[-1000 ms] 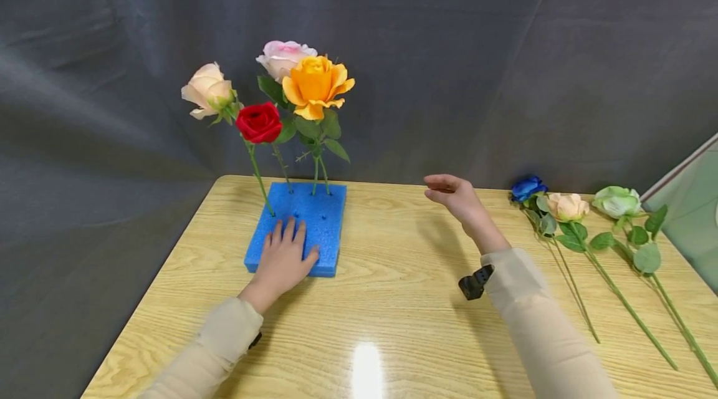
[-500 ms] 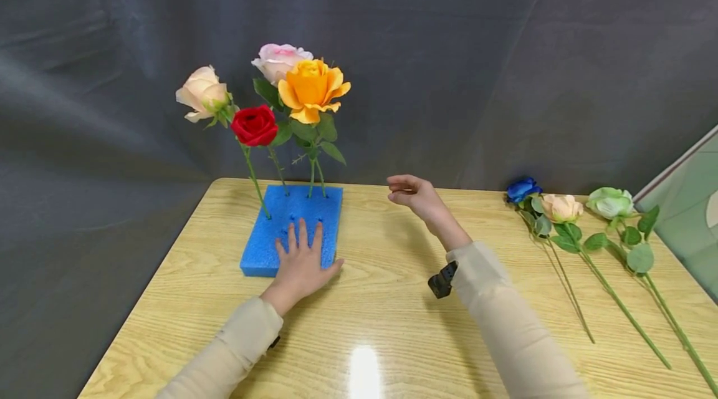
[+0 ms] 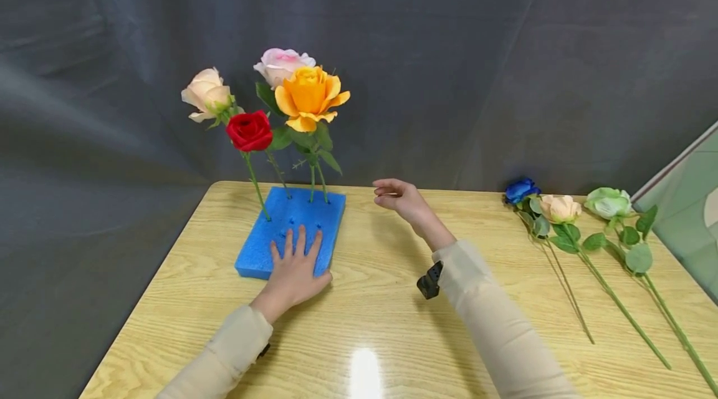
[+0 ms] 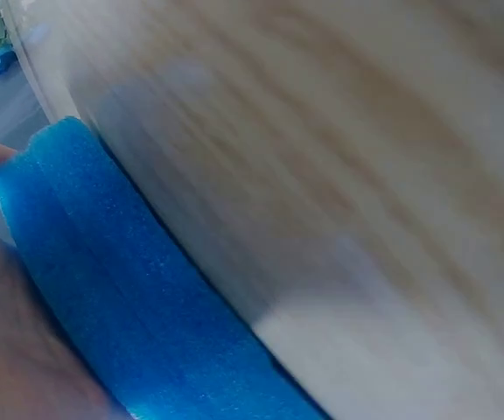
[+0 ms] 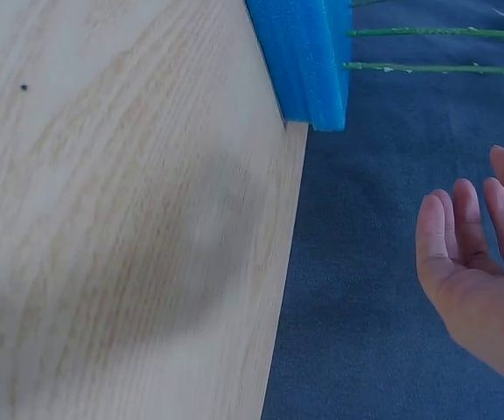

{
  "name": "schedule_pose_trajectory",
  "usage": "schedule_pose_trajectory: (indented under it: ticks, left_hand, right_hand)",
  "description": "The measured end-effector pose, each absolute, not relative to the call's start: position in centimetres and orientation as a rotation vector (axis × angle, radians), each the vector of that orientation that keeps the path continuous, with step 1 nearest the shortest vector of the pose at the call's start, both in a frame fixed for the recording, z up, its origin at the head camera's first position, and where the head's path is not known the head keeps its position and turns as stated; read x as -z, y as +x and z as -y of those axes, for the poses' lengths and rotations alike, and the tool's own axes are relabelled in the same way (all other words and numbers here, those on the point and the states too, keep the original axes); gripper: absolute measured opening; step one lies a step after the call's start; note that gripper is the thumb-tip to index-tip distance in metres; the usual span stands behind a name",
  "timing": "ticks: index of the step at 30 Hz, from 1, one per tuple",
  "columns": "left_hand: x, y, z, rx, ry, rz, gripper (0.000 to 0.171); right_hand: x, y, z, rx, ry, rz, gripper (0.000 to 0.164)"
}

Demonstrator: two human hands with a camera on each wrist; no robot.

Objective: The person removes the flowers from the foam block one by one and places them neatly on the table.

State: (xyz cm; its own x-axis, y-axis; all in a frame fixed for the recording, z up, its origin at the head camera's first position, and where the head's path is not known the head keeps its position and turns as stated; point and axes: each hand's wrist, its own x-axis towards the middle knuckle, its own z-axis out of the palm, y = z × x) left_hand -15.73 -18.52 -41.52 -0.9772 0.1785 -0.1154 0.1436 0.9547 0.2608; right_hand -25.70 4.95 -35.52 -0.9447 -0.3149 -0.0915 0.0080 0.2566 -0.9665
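My left hand [image 3: 295,272] lies spread, fingers straight, on the near part of a blue foam block [image 3: 259,248]. The left wrist view shows the block's side [image 4: 147,262] beside that hand. Four stems stand in the block's holes: a peach rose [image 3: 206,95] at left, a red rose [image 3: 249,131], a pink-white rose [image 3: 280,64] and an orange rose [image 3: 307,96]. Bare holes show in front of them. To the right of the block, my right hand [image 3: 405,202] hovers over the table with relaxed, slightly bent fingers and nothing in them.
On the table's right side lie a blue rose [image 3: 521,190], a peach rose [image 3: 561,207] and a pale green rose [image 3: 609,202], stems toward the front. A grey curtain [image 3: 437,75] hangs behind the table [image 3: 381,299]. A green panel [image 3: 687,206] stands at far right.
My right hand has moved left toward the block. The left hand has shifted a little right on the foam with its fingers spread wider, and the block has turned slightly.
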Motion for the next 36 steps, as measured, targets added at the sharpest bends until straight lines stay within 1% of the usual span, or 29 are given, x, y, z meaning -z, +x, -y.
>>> schedule_pose_trajectory:
  ticks: [6, 24, 36]
  left_hand:
    - [41.6, -14.9, 19.4, -0.409, 0.294, -2.978, 0.079]
    - [42.1, -14.9, 21.8, -0.437, 0.529, -3.027, 0.075]
    - [41.9, -14.9, 22.9, -0.452, 0.649, -3.003, 0.071]
  right_hand:
    - [35.7, -25.1, -4.4, 1.718, -0.326, -2.274, 0.042]
    - [35.8, -25.6, -1.8, 1.738, -0.424, -2.207, 0.044]
    - [36.8, -25.4, 0.5, 1.862, -0.340, -2.090, 0.047]
